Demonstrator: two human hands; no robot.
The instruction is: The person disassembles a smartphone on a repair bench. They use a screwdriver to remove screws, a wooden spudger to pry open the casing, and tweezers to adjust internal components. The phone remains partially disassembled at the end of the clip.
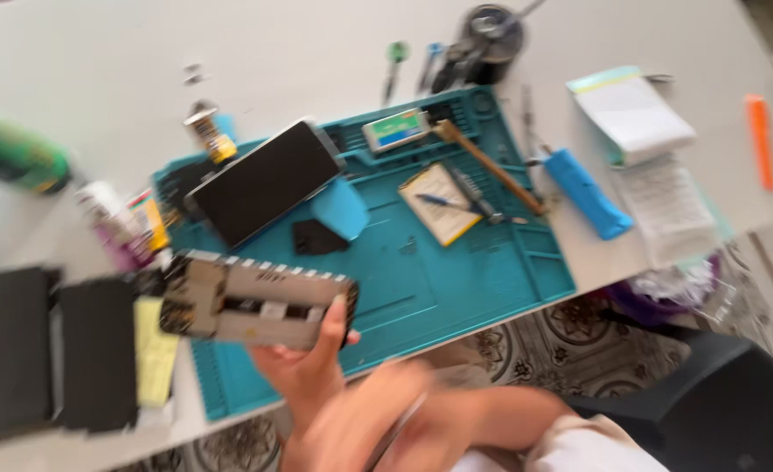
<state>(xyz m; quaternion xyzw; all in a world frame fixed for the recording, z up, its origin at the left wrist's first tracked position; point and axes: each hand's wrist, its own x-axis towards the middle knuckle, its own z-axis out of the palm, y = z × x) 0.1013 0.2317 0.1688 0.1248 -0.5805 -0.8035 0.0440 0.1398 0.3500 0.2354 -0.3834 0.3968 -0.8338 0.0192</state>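
1. A white table [299, 52] carries a teal work mat [456, 280]; patterned floor tiles show past its near edge
2. The left hand [308, 363] grasps an opened phone [255, 301], inner side up, by its right end, above the mat's near-left corner
3. The right hand [377, 428] is a blur just nearer; a thin tool [395, 433] seems to lie in it, but I cannot tell the grip
4. Farther on the mat lie a dark-screened phone [264, 182], a blue pick [341, 208], a black patch [316, 238], a yellow-edged card [440, 203] and a wooden-handled brush [491, 166]
5. At left, two black panels [50, 350] and a yellow slip [152, 350] lie on the table; at right, a blue case [587, 192], papers [640, 131] and an orange marker [760, 140]
6. Motion blur smears small bottles far left
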